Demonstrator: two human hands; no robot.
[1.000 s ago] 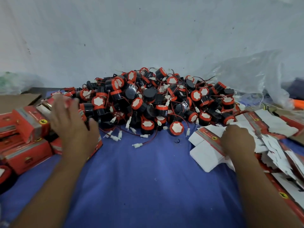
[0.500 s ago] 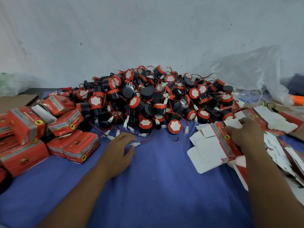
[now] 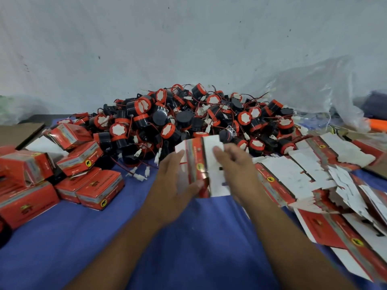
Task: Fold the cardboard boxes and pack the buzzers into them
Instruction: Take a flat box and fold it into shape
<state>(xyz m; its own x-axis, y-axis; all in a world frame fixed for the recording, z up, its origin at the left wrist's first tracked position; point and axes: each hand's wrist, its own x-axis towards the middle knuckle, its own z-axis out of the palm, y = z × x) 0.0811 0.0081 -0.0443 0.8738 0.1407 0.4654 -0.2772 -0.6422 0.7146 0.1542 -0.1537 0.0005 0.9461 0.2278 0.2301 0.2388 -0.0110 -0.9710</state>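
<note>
Both hands hold one flat cardboard box (image 3: pixel 195 162) upright between them above the blue tabletop (image 3: pixel 62 237). The left hand (image 3: pixel 171 185) grips its left edge with the thumb at the bottom corner. The right hand (image 3: pixel 234 164) pinches its right side, thumb on the white face. Just beyond the hands lies the heap of buzzers (image 3: pixel 188 120), red-capped and wired. Unfolded boxes (image 3: pixel 303 174) are spread at the right, and folded boxes (image 3: pixel 98 185), shut with contents hidden, are at the left.

Red boxes (image 3: pixel 98 189) show a yellow round badge with a black figure, the flat box (image 3: pixel 209 160) too; print's too blurred to read.
</note>
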